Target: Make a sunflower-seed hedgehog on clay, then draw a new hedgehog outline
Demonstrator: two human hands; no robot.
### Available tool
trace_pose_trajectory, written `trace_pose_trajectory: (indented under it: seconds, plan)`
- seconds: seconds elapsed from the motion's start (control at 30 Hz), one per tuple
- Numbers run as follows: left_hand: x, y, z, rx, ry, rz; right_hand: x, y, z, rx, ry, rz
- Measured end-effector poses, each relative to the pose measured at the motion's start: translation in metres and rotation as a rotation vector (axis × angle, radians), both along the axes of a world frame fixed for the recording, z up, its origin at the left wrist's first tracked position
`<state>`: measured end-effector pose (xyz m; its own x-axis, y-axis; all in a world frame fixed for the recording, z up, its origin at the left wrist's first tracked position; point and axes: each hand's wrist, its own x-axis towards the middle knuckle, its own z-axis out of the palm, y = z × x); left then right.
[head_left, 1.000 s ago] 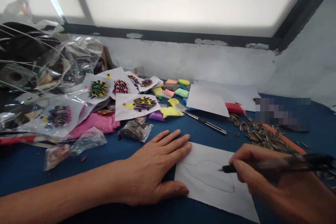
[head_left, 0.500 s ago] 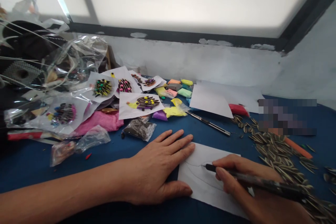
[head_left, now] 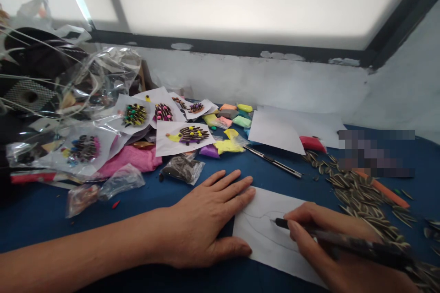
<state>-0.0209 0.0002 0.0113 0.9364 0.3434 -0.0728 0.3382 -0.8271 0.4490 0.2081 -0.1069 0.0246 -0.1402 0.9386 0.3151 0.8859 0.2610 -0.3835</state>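
A white sheet of paper (head_left: 271, 252) lies on the blue tabletop with a thin curved outline drawn on it. My left hand (head_left: 216, 217) rests flat, fingers spread, its fingertips and thumb on the paper's left edge. In my right hand (head_left: 330, 242) is a dark pen (head_left: 357, 243), gripped between thumb and fingers. Its tip sits at the drawn line near the middle of the sheet. The right part of the paper is hidden under my right hand.
Striped sunflower seeds (head_left: 360, 197) are heaped at the right by an orange stick (head_left: 390, 193). Beyond the paper lies a utility knife (head_left: 273, 161). Clay packets (head_left: 228, 146), blank sheets (head_left: 275, 130) and a seed-covered hedgehog picture (head_left: 163, 144) sit further back. Plastic bags (head_left: 103, 73) crowd the left.
My right hand and the pen have shifted slightly to the right and down. More of the drawn line shows near the tip. My left hand stays put.
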Motion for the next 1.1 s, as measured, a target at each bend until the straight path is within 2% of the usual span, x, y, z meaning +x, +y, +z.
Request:
trace_pose_trajectory:
  seconds: [0.2,0.4,0.6,0.67,0.73,0.87,1.0,1.1]
  plan:
    - [0.000,-0.001,-0.003,0.006,-0.021,0.001,-0.010,-0.001,0.000,0.008,0.018,0.042]
    - [0.000,0.000,-0.003,-0.007,-0.050,0.012,-0.011,-0.003,-0.002,-0.086,0.112,0.010]
    - [-0.001,-0.001,-0.001,-0.007,-0.025,0.012,-0.005,-0.004,0.003,-0.116,0.246,-0.158]
    - [-0.001,-0.001,0.000,-0.012,-0.033,0.015,-0.003,-0.004,0.002,-0.126,0.305,-0.151]
    - [-0.001,-0.002,0.001,-0.008,-0.036,0.017,-0.002,-0.004,0.000,-0.100,0.350,-0.166]
    - [0.000,-0.003,0.002,0.005,-0.024,0.021,-0.002,-0.003,-0.002,-0.016,0.331,-0.303]
    - [0.000,-0.003,0.002,0.010,-0.018,0.004,0.002,0.000,0.000,0.011,0.247,-0.225]
    - [0.000,-0.003,0.002,0.013,-0.004,-0.009,0.005,0.000,-0.001,-0.051,0.239,-0.210]
